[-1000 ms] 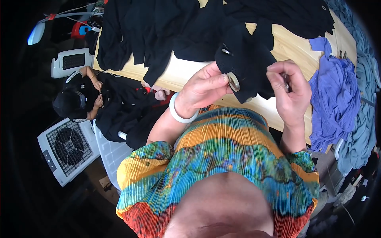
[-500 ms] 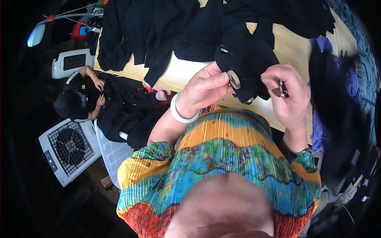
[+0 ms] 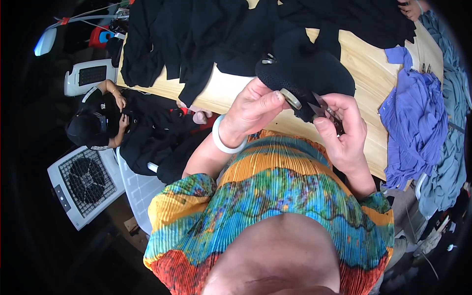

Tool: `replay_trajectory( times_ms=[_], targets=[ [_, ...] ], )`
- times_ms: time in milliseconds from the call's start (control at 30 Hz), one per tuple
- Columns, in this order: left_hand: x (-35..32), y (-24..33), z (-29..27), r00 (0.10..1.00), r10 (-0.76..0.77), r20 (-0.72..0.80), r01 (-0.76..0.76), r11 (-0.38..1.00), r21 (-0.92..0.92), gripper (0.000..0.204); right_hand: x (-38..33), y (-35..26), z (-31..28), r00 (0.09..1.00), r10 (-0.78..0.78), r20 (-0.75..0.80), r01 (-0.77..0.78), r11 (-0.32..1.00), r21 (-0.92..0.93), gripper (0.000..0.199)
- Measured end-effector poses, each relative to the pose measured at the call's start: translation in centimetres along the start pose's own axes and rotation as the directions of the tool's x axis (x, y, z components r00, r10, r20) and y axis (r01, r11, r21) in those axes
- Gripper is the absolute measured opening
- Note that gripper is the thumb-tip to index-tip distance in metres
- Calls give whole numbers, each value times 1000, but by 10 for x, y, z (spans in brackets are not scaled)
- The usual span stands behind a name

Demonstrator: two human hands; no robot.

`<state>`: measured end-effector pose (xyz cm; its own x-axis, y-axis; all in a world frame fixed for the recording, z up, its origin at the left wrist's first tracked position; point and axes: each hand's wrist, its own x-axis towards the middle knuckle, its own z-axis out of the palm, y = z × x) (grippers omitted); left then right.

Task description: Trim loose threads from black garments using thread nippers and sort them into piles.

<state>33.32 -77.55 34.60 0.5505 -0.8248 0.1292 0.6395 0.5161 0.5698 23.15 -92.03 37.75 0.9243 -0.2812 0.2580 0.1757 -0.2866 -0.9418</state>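
Note:
My left hand (image 3: 250,110), a pale bangle at its wrist, pinches the edge of a black garment (image 3: 312,59). Under its thumb sits a large pale round button (image 3: 291,99). A second shiny button (image 3: 268,60) shows farther up the same cloth. My right hand (image 3: 348,130) is closed around small metal thread snips (image 3: 323,105). Their pointed blades reach the garment's near edge, just right of the pale button. Whether the blades touch cloth or thread I cannot tell.
More black garments (image 3: 196,39) cover the far side of the wooden table (image 3: 366,132). Purple cloth (image 3: 415,115) and blue-grey cloth (image 3: 450,147) lie at right. A person (image 3: 91,125) handles black cloth at left, near a fan unit (image 3: 88,182). Another person's hand (image 3: 412,7) shows top right.
My right hand has come left, bringing the snips' blades to the garment. A blurred dark shape has left the right side, uncovering the purple cloth. Another person's hand has appeared top right.

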Motion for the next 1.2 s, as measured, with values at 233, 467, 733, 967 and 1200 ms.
replay_trajectory(
  times_ms=[233, 467, 733, 967, 1200],
  targets=[
    [0, -1, -2, 999, 33, -9, -32, 999, 38, 29, 4, -1, 5, 1000, 6, -3, -6, 1000, -5, 22],
    [0, -6, -2, 999, 14, -37, -12, 999, 46, 26, 6, -5, 6, 999, 42, 9, -42, 999, -9, 21],
    [1, -7, -5, 999, -24, -32, 25, 1000, 11, 23, 7, -9, 11, 998, 19, -52, -26, 992, -126, 17],
    [4, -4, -4, 999, -34, -13, 34, 998, -49, 25, 9, -5, 9, 993, 82, -89, -78, 996, 40, 16],
    [2, -3, -5, 999, -17, -30, 18, 1000, 13, 26, 8, -6, 10, 995, 98, -31, -98, 995, 12, 21]
  ],
)
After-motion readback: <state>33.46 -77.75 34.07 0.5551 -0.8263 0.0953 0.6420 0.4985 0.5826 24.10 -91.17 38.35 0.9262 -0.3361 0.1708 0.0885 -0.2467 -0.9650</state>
